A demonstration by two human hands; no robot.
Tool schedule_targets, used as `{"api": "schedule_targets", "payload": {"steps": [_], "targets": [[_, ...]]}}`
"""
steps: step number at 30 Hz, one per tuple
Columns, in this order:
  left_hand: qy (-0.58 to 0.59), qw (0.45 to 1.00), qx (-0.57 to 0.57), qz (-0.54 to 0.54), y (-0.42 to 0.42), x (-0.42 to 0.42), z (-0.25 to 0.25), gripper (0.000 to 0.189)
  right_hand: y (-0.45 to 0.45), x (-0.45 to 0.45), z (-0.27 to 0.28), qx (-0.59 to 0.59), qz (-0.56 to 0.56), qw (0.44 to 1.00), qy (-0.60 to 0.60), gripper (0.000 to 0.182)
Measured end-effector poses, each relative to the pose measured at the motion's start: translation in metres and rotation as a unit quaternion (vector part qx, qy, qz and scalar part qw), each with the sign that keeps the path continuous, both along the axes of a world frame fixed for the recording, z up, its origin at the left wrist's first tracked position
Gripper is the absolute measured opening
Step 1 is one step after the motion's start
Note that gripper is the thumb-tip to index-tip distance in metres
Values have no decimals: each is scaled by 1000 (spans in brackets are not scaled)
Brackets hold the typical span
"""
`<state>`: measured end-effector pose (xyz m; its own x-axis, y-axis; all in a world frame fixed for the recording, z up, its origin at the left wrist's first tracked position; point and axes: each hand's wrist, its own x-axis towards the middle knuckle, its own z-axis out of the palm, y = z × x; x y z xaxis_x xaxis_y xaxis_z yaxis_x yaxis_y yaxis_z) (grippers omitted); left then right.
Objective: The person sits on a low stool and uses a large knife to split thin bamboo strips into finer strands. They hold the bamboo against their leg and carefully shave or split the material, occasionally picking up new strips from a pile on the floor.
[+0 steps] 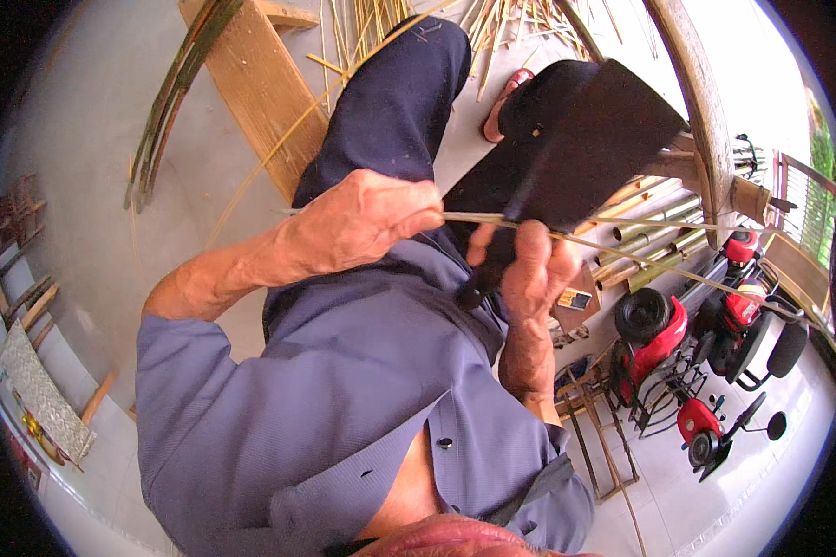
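My left hand is closed around a thin bamboo strip in front of my waist. In my right hand is the dark handle of a wide-bladed knife, probably a cleaver. Its broad dark blade reaches up and right over my thigh. The strip meets the blade close to my right fingers. Beyond the blade it runs on as two separate lengths, an upper split length and a lower split length, both trailing to the right. My right fingertips are beside the strip, partly hidden by the knife.
A wooden plank bench lies left of my legs, with split bamboo beyond. Loose strips litter the floor ahead. On the right are a curved wooden beam, bamboo poles, a red-and-black wheeled vehicle and a frame.
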<state>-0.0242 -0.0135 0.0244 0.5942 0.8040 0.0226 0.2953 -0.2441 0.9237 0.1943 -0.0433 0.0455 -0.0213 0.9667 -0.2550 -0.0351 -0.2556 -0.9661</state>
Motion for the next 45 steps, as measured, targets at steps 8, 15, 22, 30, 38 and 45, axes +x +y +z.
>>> {"api": "schedule_targets", "payload": {"steps": [8, 15, 22, 30, 38, 45], "targets": [[-97, 995, -22, -2, 4, 16, 4, 12, 2, -11, 1, 66, 41, 993, -90, 41], [-70, 997, -13, 13, -2, 8, -5, 12, 2, -2, -7, 44, 66, 997, -13, 28], [-9, 999, 28, 24, -3, -8, 0, 17, 1, 2, -2, 1, -14, 1000, 5, 33], [-60, 998, -2, 31, -3, 5, 2, 17, 0, -10, -5, 16, 57, 998, -15, 36], [-111, 987, -117, -19, -5, -1, -6, 34, 9, -7, -5, 26, 113, 993, 35, 37], [-350, 855, -374, -82, 3, 4, -5, 33, 30, -12, 9, 37, 129, 978, 158, 57]]}}
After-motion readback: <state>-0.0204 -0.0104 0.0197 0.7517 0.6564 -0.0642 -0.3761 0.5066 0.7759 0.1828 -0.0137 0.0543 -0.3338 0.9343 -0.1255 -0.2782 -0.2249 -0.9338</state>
